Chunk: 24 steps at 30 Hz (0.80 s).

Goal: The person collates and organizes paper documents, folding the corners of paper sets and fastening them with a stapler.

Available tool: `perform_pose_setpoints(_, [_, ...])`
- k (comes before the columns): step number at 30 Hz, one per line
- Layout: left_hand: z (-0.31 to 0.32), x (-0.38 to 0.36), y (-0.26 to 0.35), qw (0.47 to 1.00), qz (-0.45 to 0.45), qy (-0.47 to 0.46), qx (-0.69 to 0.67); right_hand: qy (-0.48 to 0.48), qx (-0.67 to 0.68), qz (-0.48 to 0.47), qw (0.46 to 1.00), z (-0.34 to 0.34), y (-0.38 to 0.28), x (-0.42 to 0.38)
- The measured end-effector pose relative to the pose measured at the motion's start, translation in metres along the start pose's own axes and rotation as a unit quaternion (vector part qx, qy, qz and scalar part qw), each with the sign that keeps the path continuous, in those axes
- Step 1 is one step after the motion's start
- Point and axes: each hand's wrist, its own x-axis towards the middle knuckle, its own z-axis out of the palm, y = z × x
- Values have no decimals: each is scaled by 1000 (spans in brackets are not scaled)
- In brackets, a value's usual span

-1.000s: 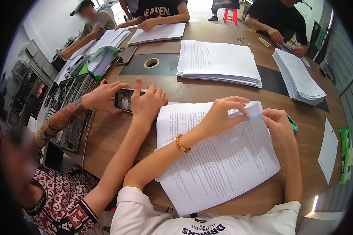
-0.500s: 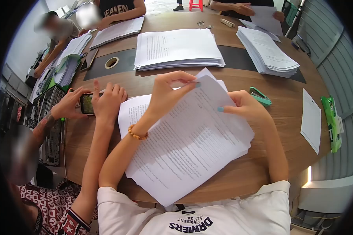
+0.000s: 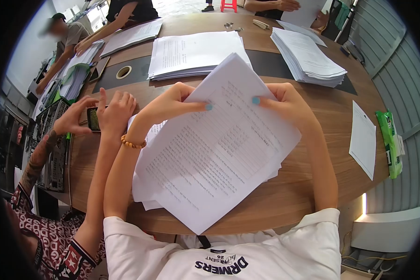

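Printed sheets [image 3: 214,154] are held up in front of me at a slant, one corner pointing away from me. My left hand [image 3: 172,103], with a beaded bracelet on its wrist, pinches their upper left edge, thumb on top. On the upper right edge, my right hand [image 3: 284,105] grips the same sheets, its blue-nailed thumb lying on the print. More papers [image 3: 151,204] lie on the table partly beneath them. How many sheets are in my hands cannot be made out.
Paper stacks [image 3: 196,53] [image 3: 308,58] stand across the table [image 3: 312,186], near a tape roll [image 3: 123,72]. At left, a co-worker's hands [image 3: 114,109] are by a phone [image 3: 93,119]. A single sheet [image 3: 363,140] and green packet [image 3: 389,144] lie right. Other people are beyond.
The held sheets have turned more upright and risen. My left hand has moved left and down from the top corner to the left edge. The teal stapler is now hidden from view.
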Motion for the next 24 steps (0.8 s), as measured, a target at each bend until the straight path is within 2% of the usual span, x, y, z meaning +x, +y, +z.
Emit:
perform_pose_setpoints(1, [3, -1, -1, 1000, 0, 0, 0, 0, 0, 0, 1000, -2, 3, -1])
perform_pose_setpoints(3, [15, -7, -3, 986, 130, 74, 75, -29, -23, -39, 999, -10, 13, 0])
perform_pose_setpoints(4, [23, -12, 5, 985, 133, 75, 77, -28, -24, -42, 998, -13, 17, 2])
perform_pose_setpoints(5, [33, -19, 15, 938, 219, 154, 222, -50, -45, -99, 993, -16, 22, 4])
perform_pose_setpoints(6, [44, -24, 21, 857, 296, 226, 355, -71, -64, -150, 984, -18, 25, 2])
perform_pose_setpoints(7, [48, -26, 21, 862, 264, 228, 368, -71, -64, -147, 985, -17, 27, 2])
perform_pose_setpoints(9, [51, -24, 18, 853, 271, 245, 373, -91, -20, -234, 968, -13, 27, 3])
perform_pose_setpoints(10, [51, -21, 17, 840, 280, 264, 381, -91, -20, -232, 968, -14, 24, 1])
perform_pose_setpoints(12, [51, -18, 11, 836, 287, 269, 382, -88, 60, -91, 990, -16, 17, -4])
perform_pose_setpoints(13, [51, -17, 10, 832, 292, 275, 384, -87, 60, -89, 990, -18, 19, -4])
perform_pose_setpoints(15, [50, -16, 11, 833, 292, 276, 379, -62, -32, -43, 997, -19, 23, -1])
perform_pose_setpoints(16, [50, -16, 11, 834, 292, 279, 377, -62, -31, -41, 997, -17, 24, -1])
perform_pose_setpoints(18, [50, -16, 9, 838, 293, 276, 369, -1, -4, -11, 1000, -13, 25, 0])
perform_pose_setpoints(22, [50, -14, 3, 829, 305, 274, 380, 7, 24, 0, 1000, -13, 22, -2])
perform_pose_setpoints(24, [50, -14, 2, 829, 302, 277, 382, -29, 18, 15, 999, -20, 24, -2])
